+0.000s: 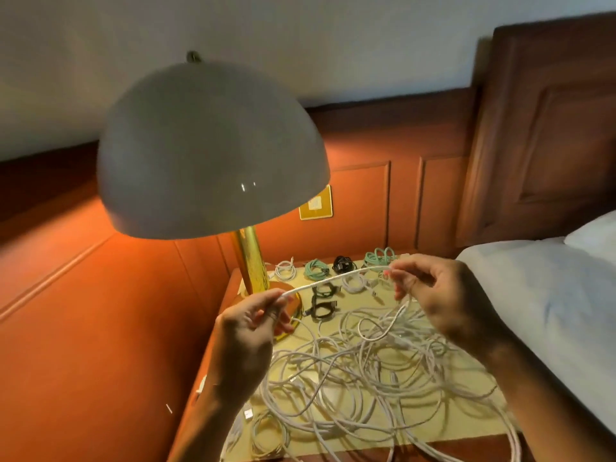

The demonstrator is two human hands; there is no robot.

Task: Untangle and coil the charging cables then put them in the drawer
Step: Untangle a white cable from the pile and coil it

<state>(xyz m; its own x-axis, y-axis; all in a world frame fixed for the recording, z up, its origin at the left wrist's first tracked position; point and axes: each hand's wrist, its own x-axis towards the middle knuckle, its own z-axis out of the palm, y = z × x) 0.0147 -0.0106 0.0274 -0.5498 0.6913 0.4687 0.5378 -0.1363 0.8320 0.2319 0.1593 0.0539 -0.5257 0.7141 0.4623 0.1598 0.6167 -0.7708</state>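
While the white cable tangle (366,371) lies spread over the nightstand (358,303), I see the left hand (248,323) and right hand (440,295) each pinching one white cable (333,278), stretched between them above the heap. Coiled cables (315,269) sit near the lamp base (295,306).

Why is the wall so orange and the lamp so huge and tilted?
Head view: the lit lamp pours warm light onto the wall, brightest under its shade. Head view: the wide-angle lens swells the near lamp and bends lines near the edges. Head view: the held white cable looks sharp; the cable tangle smears at the bottom edge.
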